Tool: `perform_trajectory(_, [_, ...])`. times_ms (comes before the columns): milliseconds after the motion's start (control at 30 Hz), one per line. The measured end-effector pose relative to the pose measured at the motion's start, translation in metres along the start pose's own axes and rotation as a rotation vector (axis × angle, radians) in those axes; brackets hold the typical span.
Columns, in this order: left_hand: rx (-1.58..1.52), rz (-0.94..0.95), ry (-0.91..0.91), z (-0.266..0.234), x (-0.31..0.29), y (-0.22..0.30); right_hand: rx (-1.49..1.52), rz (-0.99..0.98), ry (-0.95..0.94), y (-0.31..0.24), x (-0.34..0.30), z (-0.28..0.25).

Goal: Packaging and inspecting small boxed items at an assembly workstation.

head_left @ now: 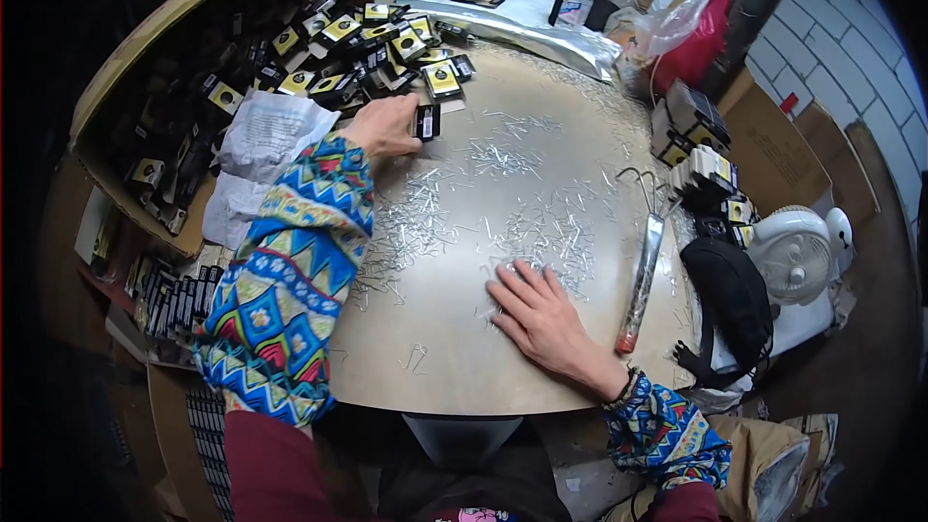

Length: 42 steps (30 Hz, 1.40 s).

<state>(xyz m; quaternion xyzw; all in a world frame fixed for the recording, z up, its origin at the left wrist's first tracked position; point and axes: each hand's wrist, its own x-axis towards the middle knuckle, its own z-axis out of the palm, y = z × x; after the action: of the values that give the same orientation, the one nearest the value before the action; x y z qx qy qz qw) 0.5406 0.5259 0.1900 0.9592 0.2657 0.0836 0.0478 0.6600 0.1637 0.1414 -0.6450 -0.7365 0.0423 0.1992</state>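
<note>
My left hand [387, 126] reaches to the far left of the table and grips a small black box [426, 123] at its fingertips. Just beyond it lies a heap of small black-and-yellow boxes [340, 29]. My right hand [543, 321] rests palm down near the table's front, fingers stretched out and holding nothing. Its fingertips touch the edge of a spread of thin bent wire hooks [561, 237]. More wire hooks [411, 227] lie scattered below my left hand, and others farther back in the middle. Patterned sleeve covers hide both my forearms.
A three-pronged hand rake [643, 275] lies at the right. Beyond it are a black pouch [732, 288], a white fan [791, 256] and stacked boxes [691, 121]. Crumpled paper [271, 135] lies by my left sleeve. A large cardboard wall [106, 87] curves around the left side.
</note>
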Motion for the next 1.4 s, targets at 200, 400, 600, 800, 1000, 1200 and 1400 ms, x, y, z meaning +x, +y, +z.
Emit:
perform_trajectory(200, [-0.329, -0.188, 0.179, -0.018, -0.055, 0.041, 0.077, 0.151, 0.076, 0.003, -0.015, -0.001])
perform_trajectory(400, [-1.377, -0.372, 0.103, -0.067, -0.189, 0.110, 0.100, 0.143, -0.003, -0.005, -0.021, 0.005])
perform_trajectory(600, [-1.793, -0.625, 0.222, -0.050, -0.332, 0.146, 0.066, -0.018, 0.086, -0.016, -0.004, 0.023])
perform_trajectory(800, [-2.057, -1.082, 0.195, 0.076, -0.462, 0.192, 0.293, 0.074, 0.158, -0.018, -0.002, 0.017])
perform_trajectory(1000, [-1.695, -1.024, -0.254, 0.129, -0.447, 0.253, 0.014, -0.071, 0.069, -0.085, -0.005, 0.046])
perform_trajectory(1200, [-1.985, -1.007, -0.215, 0.142, -0.443, 0.277, 0.037, -0.084, 0.040, -0.133, -0.056, 0.045])
perform_trajectory(1400, [-2.103, -1.084, -0.010, 0.128, -0.438, 0.293, 0.169, -0.121, 0.027, -0.136, -0.041, 0.022])
